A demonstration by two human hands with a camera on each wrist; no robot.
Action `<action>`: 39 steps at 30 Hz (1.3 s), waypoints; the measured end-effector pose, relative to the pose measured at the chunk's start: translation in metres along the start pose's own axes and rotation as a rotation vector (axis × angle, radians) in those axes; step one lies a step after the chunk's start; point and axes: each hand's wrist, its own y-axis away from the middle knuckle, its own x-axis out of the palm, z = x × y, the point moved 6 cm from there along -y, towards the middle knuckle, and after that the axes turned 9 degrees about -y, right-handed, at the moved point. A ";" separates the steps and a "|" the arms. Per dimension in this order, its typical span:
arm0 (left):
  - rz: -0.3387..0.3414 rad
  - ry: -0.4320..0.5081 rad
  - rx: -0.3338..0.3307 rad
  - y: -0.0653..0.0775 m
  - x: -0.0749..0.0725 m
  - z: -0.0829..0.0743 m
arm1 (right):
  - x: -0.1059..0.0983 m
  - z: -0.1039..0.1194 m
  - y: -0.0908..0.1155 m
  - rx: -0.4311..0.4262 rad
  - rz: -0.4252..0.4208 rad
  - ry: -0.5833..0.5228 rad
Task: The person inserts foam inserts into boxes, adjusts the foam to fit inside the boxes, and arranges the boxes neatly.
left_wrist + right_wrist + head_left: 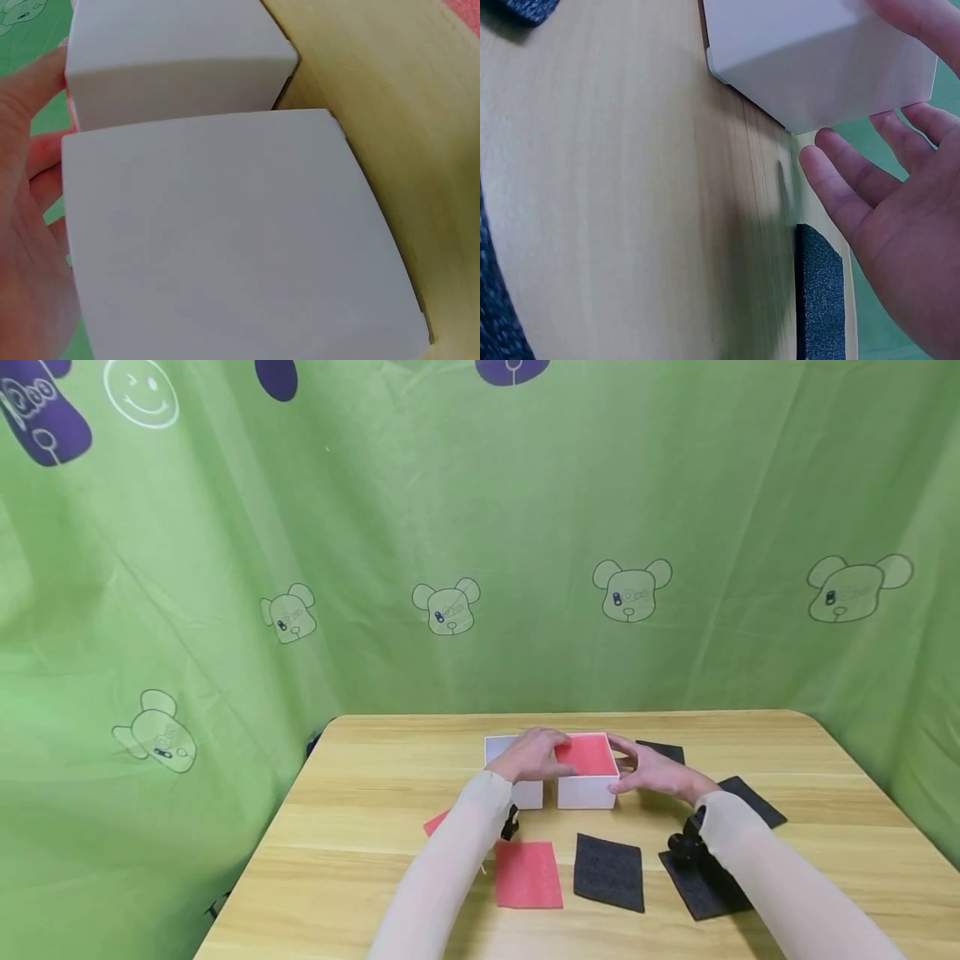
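Note:
Two white open-topped boxes stand side by side on the table. Red felt [588, 753] shows inside the right white box [587, 793]. My left hand [531, 755] reaches across the left white box [528, 795], its fingers and thumb over the right box's left part; the left wrist view partly hides the fingertips behind the boxes. With thumb at the front and fingers towards the back, my right hand [651, 774] holds the right box's right side. In the right wrist view, its fingertips touch that box's edge.
Red felt squares [528, 877] lie before the boxes, one partly under the left sleeve [450, 868]. Several black felt squares [609, 872] lie in front and to the right, one partly beneath the right forearm. A green curtain [525, 668] hangs behind the wooden table [360, 802].

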 end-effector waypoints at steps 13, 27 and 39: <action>0.001 0.041 -0.084 0.001 0.000 0.004 | 0.002 0.000 0.001 0.011 -0.015 -0.013; -0.019 0.041 -0.087 0.002 -0.004 0.004 | -0.002 -0.001 0.001 -0.004 -0.013 -0.005; -0.028 0.014 -0.121 0.000 -0.004 0.003 | -0.003 -0.005 0.000 -0.001 -0.018 -0.001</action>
